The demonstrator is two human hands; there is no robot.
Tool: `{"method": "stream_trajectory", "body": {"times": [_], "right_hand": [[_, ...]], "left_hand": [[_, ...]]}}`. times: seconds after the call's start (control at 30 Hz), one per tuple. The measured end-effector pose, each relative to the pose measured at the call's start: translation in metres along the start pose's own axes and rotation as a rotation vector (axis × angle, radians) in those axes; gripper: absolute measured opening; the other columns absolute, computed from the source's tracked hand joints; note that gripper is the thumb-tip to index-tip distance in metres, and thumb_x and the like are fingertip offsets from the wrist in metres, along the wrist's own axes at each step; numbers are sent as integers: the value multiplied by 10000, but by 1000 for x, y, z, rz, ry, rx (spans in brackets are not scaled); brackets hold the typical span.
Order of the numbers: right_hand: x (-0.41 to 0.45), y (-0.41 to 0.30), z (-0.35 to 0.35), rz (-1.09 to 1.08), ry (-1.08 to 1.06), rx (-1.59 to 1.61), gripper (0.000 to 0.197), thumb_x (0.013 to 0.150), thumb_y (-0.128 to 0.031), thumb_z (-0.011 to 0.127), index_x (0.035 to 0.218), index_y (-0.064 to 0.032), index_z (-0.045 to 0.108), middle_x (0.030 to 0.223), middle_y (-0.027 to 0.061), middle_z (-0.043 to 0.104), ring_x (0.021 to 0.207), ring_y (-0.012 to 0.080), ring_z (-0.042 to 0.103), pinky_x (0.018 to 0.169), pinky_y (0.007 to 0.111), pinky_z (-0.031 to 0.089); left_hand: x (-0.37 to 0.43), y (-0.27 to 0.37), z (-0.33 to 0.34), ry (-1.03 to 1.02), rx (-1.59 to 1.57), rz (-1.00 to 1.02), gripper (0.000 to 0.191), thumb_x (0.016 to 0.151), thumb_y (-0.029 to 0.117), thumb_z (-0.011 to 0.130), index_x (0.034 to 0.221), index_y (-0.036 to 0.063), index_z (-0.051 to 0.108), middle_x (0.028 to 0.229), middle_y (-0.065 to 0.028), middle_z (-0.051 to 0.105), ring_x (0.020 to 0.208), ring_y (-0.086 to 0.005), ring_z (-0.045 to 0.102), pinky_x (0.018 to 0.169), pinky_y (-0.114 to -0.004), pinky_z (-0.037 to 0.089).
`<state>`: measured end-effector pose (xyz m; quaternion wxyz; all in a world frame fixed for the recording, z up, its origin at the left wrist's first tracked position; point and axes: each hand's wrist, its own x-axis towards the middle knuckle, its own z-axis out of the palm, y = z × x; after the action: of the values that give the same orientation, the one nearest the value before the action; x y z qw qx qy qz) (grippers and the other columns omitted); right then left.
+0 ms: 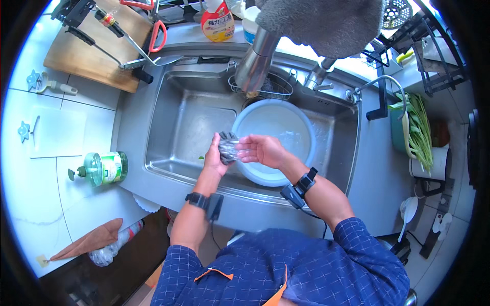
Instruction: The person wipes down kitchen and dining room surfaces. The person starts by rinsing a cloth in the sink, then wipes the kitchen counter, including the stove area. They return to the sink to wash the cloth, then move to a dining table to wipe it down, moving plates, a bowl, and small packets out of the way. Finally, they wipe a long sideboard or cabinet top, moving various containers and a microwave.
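Observation:
My left hand point(215, 157) holds a crumpled grey cloth or scrubber point(228, 148) over the sink; motion blur hides which it is. Wet-looking highlights streak its right side. From the right, my right hand point(264, 151) reaches towards it with fingers stretched out, the blurred fingertips at its edge. Below my right hand stands a round pale-blue basin point(312, 139) that seems to contain water. The basin sits in the stainless-steel sink point(191, 118), and a small green scrap point(201, 157) lies on the sink floor to the left.
A metal faucet point(254, 63) hangs over the basin's far side, beside a wire basket point(285, 93). Left of the sink are a pump bottle of green liquid point(109, 168) and a wooden cutting board point(103, 57) with utensils. Leafy greens point(419, 126) stand at the right.

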<state>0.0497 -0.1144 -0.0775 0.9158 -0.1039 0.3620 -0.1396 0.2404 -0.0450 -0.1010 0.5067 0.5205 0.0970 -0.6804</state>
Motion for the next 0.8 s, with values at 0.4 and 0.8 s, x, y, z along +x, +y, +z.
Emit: {"method": "stream_trajectory", "body": {"times": [0.4,0.8], "right_hand": [[45,28,93,-17,199,86,415,990,-466,457,1213,-132,566,1119,85,605,1070,250,551,924,448,458],[81,-5,153,-306,103,-174,586,966,-595,406,1150,-73,599,1052,81,628,892,205,599,752,400,507]], "left_hand": [[-22,-10,9,-81,637,808,487,969,144,486,1442,55,410,1409,-131,496,1265,-259,503,1083,-357,373],[-95,56,55,68,894,1147,532,1068,357,305,1480,23,350,1578,-151,251,1468,-234,204,1175,-314,185]]}}
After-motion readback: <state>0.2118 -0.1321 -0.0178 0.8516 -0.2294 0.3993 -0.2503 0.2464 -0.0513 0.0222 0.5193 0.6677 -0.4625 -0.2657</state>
